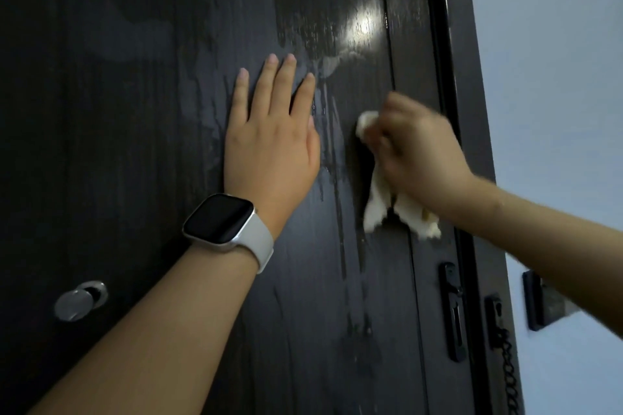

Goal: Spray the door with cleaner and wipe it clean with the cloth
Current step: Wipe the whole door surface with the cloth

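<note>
Two hands are up against the dark door (135,111), which fills most of what I can see. The left hand (269,148) lies flat on the panel, its fingers (285,77) straight and slightly spread, holding nothing; a smartwatch (219,217) with a pale strap sits on that wrist. Just to its right, the right hand (421,148) is blurred, its fingers curled tight round a bunched white cloth (377,202), pressing it to the door near the right edge of the panel. Part of the cloth pokes out above the knuckles and the rest hangs below the fist. Wet streaks and runs of cleaner (332,131) show on the surface between the two hands and trail downward, and a bright glare spot (362,25) shines above them. Low on the left is a round metal knob (79,301). Along the door's right edge sit a black latch plate (453,310) and a coiled chain (509,367), beside a pale wall (556,77).
</note>
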A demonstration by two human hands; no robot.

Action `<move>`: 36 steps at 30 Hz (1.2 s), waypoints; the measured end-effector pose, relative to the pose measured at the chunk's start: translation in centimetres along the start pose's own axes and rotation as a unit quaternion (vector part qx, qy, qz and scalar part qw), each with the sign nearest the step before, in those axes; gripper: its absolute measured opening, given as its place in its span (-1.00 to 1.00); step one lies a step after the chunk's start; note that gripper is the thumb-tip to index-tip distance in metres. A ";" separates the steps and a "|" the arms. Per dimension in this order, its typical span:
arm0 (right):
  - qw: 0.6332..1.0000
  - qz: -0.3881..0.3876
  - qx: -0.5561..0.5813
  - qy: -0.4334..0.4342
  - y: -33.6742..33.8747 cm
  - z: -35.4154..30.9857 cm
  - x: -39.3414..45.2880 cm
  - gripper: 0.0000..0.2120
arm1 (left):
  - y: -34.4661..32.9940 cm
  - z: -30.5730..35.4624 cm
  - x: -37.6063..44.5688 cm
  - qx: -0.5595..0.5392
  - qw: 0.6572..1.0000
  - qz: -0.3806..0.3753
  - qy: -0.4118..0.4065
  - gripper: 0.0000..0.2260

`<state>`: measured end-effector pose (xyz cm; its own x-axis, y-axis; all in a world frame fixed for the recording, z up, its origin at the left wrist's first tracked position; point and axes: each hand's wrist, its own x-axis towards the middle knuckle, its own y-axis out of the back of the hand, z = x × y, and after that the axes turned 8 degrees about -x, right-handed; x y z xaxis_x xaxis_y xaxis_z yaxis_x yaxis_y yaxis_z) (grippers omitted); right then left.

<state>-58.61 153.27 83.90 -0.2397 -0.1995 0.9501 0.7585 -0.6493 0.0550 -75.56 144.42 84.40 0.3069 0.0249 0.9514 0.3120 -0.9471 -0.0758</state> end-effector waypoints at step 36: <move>0.977 0.101 0.161 0.092 -3.8 -6.4 1.9 -0.89 | 6.0 -7.1 -1.4 0.025 0.999 -0.013 0.027 -0.56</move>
<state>-65.80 150.62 83.53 -0.1483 -0.4469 0.8822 0.9459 -0.3243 -0.0052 -80.48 136.41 84.76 0.2501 0.0308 0.9677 0.3648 -0.9288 -0.0647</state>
